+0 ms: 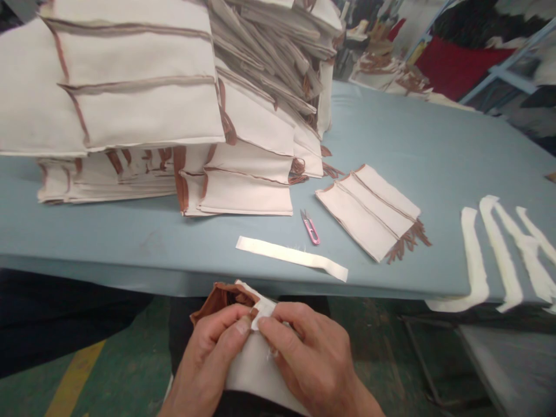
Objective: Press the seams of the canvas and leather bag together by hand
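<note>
Both my hands hold one cream fabric piece with a brown lining point(226, 296) over my lap, just below the table's front edge. My left hand point(208, 353) pinches its upper edge with thumb and fingers closed. My right hand point(304, 353) grips the same piece from the right, fingers pressed on the cloth. The lower part of the piece point(252, 370) hangs between my wrists.
On the blue-grey table point(434, 150) lie a white strip point(291, 258), pink thread snips point(310, 226) and one flat cream piece with brown fringe point(373, 211). Tall stacks of the same pieces point(143, 98) fill the left. More white strips point(499, 255) hang over the right edge.
</note>
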Available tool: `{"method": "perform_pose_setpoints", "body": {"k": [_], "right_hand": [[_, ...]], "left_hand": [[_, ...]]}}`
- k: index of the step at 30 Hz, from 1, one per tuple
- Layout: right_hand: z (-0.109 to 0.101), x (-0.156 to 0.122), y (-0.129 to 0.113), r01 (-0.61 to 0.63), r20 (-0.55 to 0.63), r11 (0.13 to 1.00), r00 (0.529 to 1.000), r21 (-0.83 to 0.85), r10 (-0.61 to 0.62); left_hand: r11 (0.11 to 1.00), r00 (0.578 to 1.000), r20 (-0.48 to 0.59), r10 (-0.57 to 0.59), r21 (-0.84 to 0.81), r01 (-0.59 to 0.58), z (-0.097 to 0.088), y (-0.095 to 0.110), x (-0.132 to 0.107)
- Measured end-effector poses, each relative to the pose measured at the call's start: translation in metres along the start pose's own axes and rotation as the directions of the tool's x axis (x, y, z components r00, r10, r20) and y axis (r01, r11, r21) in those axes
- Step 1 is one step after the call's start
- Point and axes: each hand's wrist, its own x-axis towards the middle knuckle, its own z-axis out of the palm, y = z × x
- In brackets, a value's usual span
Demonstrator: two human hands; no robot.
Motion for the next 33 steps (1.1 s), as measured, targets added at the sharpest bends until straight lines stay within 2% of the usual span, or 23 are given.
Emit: {"method": "perform_pose_setpoints", "body": {"k": [3, 5, 9, 15, 23, 29, 31, 33], "right_hand": [[-0.001, 0.002, 0.002, 0.016, 0.048, 1.000, 0.999, 0.004, -0.016], [-0.002, 0.002, 0.004, 0.039, 0.091, 0.999, 0.995, 0.016, -0.040], [-0.006, 0.003, 0.008, 0.080, 0.162, 0.997, 0.983, 0.019, -0.082], [-0.014, 0.011, 0.011, 0.163, 0.221, 0.985, 0.964, -0.055, -0.147], [-0.023, 0.022, 0.012, 0.284, 0.279, 0.958, 0.924, -0.050, -0.260], [-0.024, 0.024, 0.014, 0.314, 0.277, 0.949, 0.915, -0.028, -0.295], [-0.023, 0.024, 0.013, 0.306, 0.282, 0.952, 0.916, -0.026, -0.286], [-0.021, 0.022, 0.012, 0.304, 0.292, 0.952, 0.913, -0.027, -0.284]], "left_hand": [[0.998, 0.983, -0.178, 0.043, 0.053, -0.034, -0.007, -0.014, 0.001], [0.997, 0.973, -0.223, 0.064, 0.048, -0.054, -0.013, -0.023, 0.004], [0.998, 0.985, -0.164, 0.058, -0.021, -0.062, -0.022, -0.030, 0.011], [0.995, 0.997, -0.072, -0.026, -0.101, 0.019, -0.017, -0.021, 0.011], [0.983, 0.990, -0.100, -0.098, -0.162, 0.081, -0.017, -0.026, 0.011], [0.965, 0.982, 0.147, -0.118, -0.218, 0.149, -0.007, -0.006, 0.008], [0.971, 0.987, 0.128, -0.097, -0.204, 0.122, -0.006, -0.006, 0.009], [0.985, 0.996, 0.055, -0.069, -0.152, 0.077, -0.008, -0.011, 0.010]]}}
